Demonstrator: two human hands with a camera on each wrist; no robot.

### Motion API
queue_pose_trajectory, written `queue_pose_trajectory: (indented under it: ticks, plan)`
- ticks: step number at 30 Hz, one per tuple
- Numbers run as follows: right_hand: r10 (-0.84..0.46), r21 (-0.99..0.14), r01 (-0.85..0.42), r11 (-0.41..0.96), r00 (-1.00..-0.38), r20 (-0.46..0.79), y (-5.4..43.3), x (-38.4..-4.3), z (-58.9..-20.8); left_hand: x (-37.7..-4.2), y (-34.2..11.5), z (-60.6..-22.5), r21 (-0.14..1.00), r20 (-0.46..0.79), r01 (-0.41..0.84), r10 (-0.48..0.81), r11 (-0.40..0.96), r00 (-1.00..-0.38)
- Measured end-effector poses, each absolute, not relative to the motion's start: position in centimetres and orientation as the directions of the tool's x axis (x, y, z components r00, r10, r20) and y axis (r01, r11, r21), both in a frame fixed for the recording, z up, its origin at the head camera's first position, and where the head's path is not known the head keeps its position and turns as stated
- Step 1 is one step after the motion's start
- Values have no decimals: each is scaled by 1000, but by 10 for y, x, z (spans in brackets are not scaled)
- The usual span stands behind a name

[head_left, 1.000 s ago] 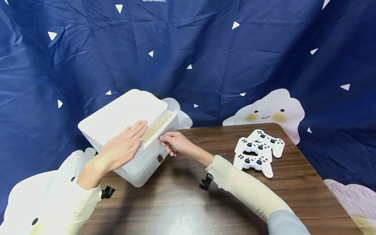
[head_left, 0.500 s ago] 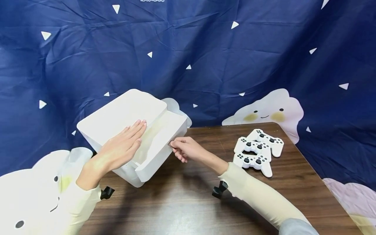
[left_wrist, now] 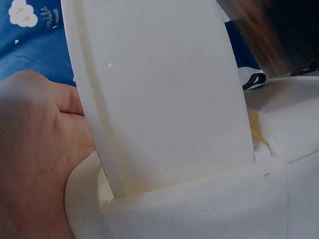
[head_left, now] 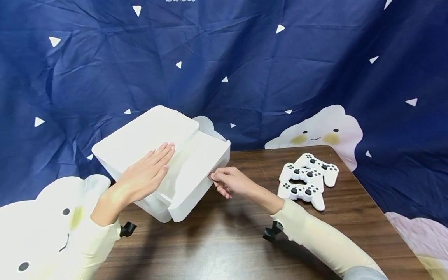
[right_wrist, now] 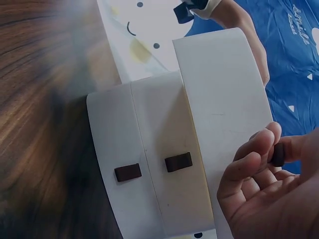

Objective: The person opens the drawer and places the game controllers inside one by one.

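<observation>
Against a blue cloud-print backdrop (head_left: 252, 58), I have my left hand (head_left: 143, 177) flat atop a white drawer cabinet (head_left: 143, 136) left of frame centre, my right hand (head_left: 232, 182) pinching its extended top drawer (head_left: 196, 193) by a brown tab (right_wrist: 278, 156).

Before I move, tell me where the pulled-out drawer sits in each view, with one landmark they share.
Head: drawer, just left of and below centre.
Left wrist: its wall, filling the upper middle.
Right wrist: its front, right of centre.
Shared landmark: blue cloth.

White drawer (head_left: 201, 188), white-triangled blue backdrop (head_left: 252, 58)
</observation>
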State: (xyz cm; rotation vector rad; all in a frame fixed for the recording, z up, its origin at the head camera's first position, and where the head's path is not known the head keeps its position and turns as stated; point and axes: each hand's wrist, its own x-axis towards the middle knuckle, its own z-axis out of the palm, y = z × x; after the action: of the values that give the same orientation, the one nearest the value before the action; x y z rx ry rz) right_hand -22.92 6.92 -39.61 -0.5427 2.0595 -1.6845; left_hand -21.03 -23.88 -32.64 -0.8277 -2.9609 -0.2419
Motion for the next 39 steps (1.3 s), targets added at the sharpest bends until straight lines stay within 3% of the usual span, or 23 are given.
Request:
queue_pose_trajectory:
  ticks: [16,23,32,39]
  plan:
    - [-566,-977,-35,213,-819,-94,80,-223,-397,-210,-240,-326,144,89,513,505,846,-858]
    - [-578,-956,-113,272,-813,-68,85,-226,-402,-210,-240,-326,138,96,514,505,847,-858]
    - [-457,-940,-70,335,-884,-98,123,-229,-410,-211,-239,-327,127,106,518,508,846,-855]
    - [-426,-935,-96,341,-902,-63,171,-231,-416,-209,-237,-327,109,103,524,515,845,-851]
